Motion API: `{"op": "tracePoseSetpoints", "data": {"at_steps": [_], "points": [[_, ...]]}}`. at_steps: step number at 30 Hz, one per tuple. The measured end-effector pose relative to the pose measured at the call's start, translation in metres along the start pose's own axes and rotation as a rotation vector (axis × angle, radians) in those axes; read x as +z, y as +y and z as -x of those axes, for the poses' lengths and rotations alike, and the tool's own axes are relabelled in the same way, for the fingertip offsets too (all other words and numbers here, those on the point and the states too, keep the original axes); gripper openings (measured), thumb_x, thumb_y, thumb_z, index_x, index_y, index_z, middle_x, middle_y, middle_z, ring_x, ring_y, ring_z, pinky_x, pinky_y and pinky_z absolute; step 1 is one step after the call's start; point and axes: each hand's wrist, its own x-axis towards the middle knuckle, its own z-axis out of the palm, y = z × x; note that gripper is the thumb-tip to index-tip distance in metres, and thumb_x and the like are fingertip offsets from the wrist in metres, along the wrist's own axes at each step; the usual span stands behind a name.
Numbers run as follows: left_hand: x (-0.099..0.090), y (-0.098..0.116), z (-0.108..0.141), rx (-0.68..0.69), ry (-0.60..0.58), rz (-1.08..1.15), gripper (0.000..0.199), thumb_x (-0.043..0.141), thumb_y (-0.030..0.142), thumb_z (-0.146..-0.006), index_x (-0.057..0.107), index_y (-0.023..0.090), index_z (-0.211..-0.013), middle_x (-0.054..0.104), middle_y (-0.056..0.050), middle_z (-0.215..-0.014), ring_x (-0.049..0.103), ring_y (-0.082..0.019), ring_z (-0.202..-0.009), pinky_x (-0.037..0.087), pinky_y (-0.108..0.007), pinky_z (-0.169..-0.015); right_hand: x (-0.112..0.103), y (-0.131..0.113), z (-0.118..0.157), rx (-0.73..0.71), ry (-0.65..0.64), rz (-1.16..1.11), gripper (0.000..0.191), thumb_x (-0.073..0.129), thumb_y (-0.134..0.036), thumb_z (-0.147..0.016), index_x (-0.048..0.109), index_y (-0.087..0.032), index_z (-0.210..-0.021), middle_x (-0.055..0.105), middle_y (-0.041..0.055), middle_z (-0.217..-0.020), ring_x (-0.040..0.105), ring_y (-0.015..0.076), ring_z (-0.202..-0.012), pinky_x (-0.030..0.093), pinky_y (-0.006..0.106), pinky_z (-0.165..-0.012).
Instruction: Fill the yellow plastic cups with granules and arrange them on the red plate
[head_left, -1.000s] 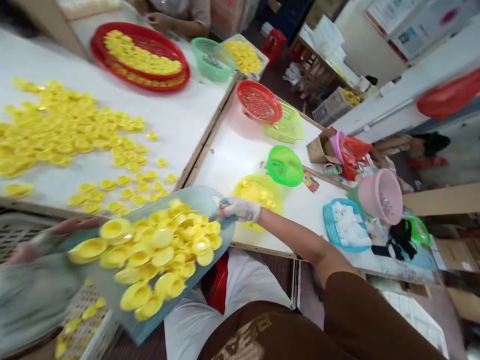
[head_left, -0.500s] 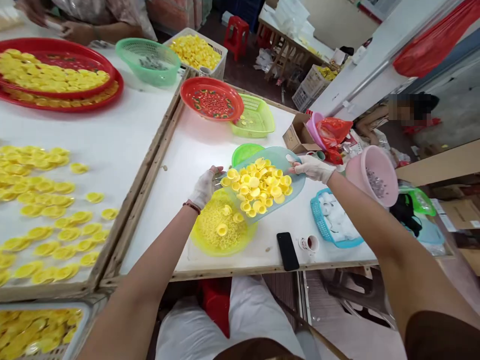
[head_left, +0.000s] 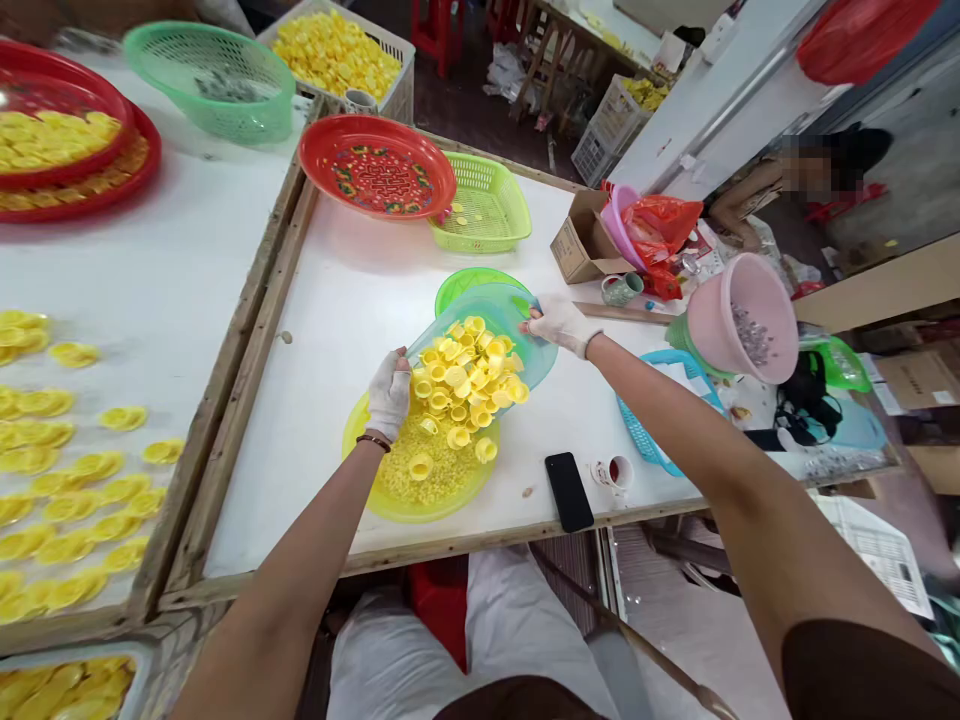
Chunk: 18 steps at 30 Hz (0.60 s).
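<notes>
A translucent blue-green basin point(head_left: 487, 302) is tilted down towards me between my hands. Yellow plastic cup-shaped pieces point(head_left: 461, 378) are heaped on its lower side and tumble over its edge. Below it a yellow basin point(head_left: 429, 512) stands on the table, holding many small yellow bits point(head_left: 442, 468) with a few cup pieces on top. My left hand point(head_left: 390, 395), in a white glove with bare fingertips, is closed on the blue-green basin's left edge. My right hand point(head_left: 562, 322), gloved likewise, grips its upper right edge. A bright green round dish point(head_left: 459, 284) shows partly behind it.
A black phone point(head_left: 570, 492) and a mug point(head_left: 615, 474) lie near the front edge. To the right are a blue basket point(head_left: 639, 432) and a pink bucket point(head_left: 716, 325). Behind stand a red tray point(head_left: 379, 165) and a light-green basket point(head_left: 480, 240). Yellow discs point(head_left: 97, 465) cover the left table.
The blue-green basin has tipped further towards me, and its cup pieces have slid to the lower edge. Both hands moved with it, still gripping. The whole view has shifted.
</notes>
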Motion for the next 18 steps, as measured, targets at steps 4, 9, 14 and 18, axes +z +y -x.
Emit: {"op": "tracePoseSetpoints", "data": {"at_steps": [4, 9, 14, 18], "points": [[-0.009, -0.002, 0.006, 0.003, 0.011, -0.091, 0.048, 0.04, 0.048, -0.096, 0.061, 0.016, -0.125, 0.065, -0.01, -0.117, 0.058, -0.028, -0.111, 0.043, -0.042, -0.102, 0.0, -0.023, 0.007, -0.059, -0.066, 0.236, 0.028, 0.07, -0.028, -0.07, 0.043, -0.021, -0.066, 0.049, -0.004, -0.062, 0.042, 0.0121, -0.061, 0.03, 0.027, -0.059], [-0.029, 0.003, 0.011, -0.029, 0.0, -0.095, 0.044, 0.041, 0.048, -0.097, 0.062, 0.017, -0.119, 0.066, -0.008, -0.105, 0.058, -0.024, -0.1, 0.046, -0.038, -0.093, 0.008, -0.061, 0.02, -0.247, -0.086, 0.442, 0.02, 0.068, -0.027, -0.079, 0.051, -0.02, -0.072, 0.055, -0.0004, -0.07, 0.046, 0.0137, -0.063, 0.031, 0.028, -0.06], [-0.041, 0.007, 0.01, -0.059, -0.045, -0.058, 0.042, 0.039, 0.05, -0.097, 0.064, 0.017, -0.094, 0.059, -0.002, -0.078, 0.053, -0.018, -0.074, 0.044, -0.029, -0.068, 0.014, -0.077, 0.037, -0.259, -0.107, 0.55, 0.013, 0.066, -0.03, -0.086, 0.061, -0.019, -0.085, 0.066, 0.0046, -0.081, 0.056, 0.019, -0.071, 0.034, 0.03, -0.063], [-0.046, 0.002, 0.011, -0.058, -0.09, 0.058, 0.045, 0.041, 0.053, -0.095, 0.067, 0.016, -0.097, 0.066, -0.004, -0.089, 0.057, -0.018, -0.082, 0.046, -0.027, -0.073, 0.014, -0.08, 0.05, -0.273, -0.079, 0.591, 0.013, 0.061, -0.03, -0.09, 0.064, -0.018, -0.091, 0.069, 0.0074, -0.086, 0.059, 0.0208, -0.073, 0.034, 0.031, -0.064]]}}
